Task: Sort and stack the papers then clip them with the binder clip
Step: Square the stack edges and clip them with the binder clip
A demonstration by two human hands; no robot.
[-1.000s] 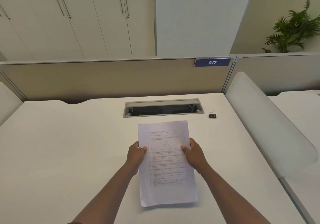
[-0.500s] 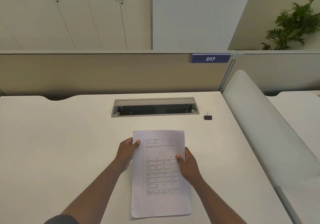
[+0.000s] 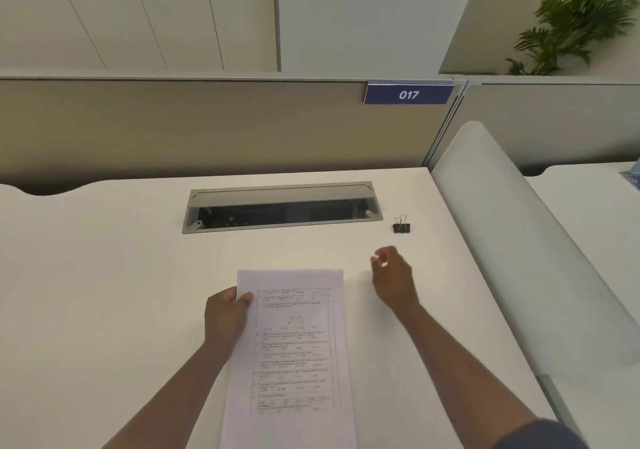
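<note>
A stack of printed white papers lies on the white desk in front of me, edges lined up. My left hand grips the stack at its upper left edge, thumb on top. My right hand is off the paper, to the right of its top corner, fingers loosely curled and holding nothing. A small black binder clip with silver handles stands on the desk a short way beyond my right hand, apart from it.
A grey cable tray opening is set in the desk behind the papers. A beige partition with a blue "017" sign closes the back. A rounded white divider borders the desk's right side.
My right hand has let go of the papers' right edge and moved up and right toward the binder clip. The left hand still holds the stack, which has come closer to me.
</note>
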